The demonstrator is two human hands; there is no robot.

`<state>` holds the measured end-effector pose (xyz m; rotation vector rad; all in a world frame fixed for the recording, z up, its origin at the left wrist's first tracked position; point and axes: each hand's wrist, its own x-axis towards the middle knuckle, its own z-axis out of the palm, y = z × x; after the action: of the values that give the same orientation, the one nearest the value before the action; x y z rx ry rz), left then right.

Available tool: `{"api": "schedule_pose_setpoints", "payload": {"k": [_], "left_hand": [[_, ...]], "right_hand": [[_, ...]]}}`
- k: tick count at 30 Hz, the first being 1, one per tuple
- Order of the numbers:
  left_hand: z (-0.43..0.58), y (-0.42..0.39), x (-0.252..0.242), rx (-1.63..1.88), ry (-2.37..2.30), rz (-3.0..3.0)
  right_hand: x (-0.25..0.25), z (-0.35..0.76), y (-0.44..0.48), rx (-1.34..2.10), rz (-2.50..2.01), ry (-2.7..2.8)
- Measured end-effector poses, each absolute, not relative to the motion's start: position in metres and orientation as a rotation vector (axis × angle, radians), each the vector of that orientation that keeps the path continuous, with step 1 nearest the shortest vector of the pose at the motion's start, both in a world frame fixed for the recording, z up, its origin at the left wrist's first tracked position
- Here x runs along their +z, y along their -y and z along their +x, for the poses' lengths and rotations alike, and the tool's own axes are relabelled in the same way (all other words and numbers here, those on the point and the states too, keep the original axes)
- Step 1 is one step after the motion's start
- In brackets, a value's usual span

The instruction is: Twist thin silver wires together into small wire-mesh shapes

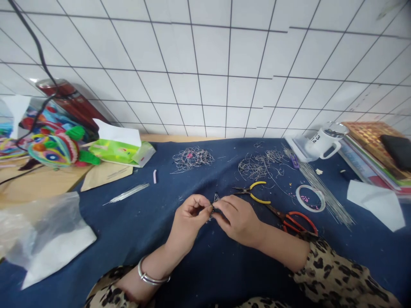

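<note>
Over the middle of the dark blue cloth [147, 239], my left hand [191, 216] and my right hand [239, 220] meet at their fingertips. Between them is a small piece of bent wire [216, 196], partly hidden by the fingers. The left thumb and forefinger are pinched on it. My right fingers are closed on its other side. Just beyond the right hand lie yellow-handled pliers [253, 192]. Red-handled scissors [293, 219] rest beside the right forearm.
Two heaps of tangled wire [192, 158] lie at the back. At right are straight wires [324, 192], a white ring dish [298, 199] with pink beads and a white mug [324, 143]. At left are a tissue pack [118, 152], a plastic bag [61, 231] and a colourful toy [53, 152].
</note>
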<state>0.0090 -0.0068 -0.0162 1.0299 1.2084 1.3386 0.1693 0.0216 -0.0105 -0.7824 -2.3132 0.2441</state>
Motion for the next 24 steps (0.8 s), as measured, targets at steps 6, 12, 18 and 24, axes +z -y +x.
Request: {"api": "schedule_pose_setpoints", "payload": {"k": [6, 12, 18, 24], "left_hand": [[0.009, 0.007, -0.016, 1.348, -1.197, 0.989], [0.008, 0.008, -0.016, 1.304, -1.176, 1.046], [0.006, 0.008, -0.016, 1.233, -1.186, 1.104], [0.005, 0.006, -0.018, 1.23, -1.172, 1.073]], "right_hand": [[-0.016, 0.17, -0.023, 0.266, -0.762, 2.286], [-0.015, 0.172, -0.025, 0.316, -0.796, 2.26], [-0.016, 0.174, -0.028, 0.353, -0.847, 2.287], [-0.018, 0.174, -0.032, 0.406, -0.833, 2.266]]}}
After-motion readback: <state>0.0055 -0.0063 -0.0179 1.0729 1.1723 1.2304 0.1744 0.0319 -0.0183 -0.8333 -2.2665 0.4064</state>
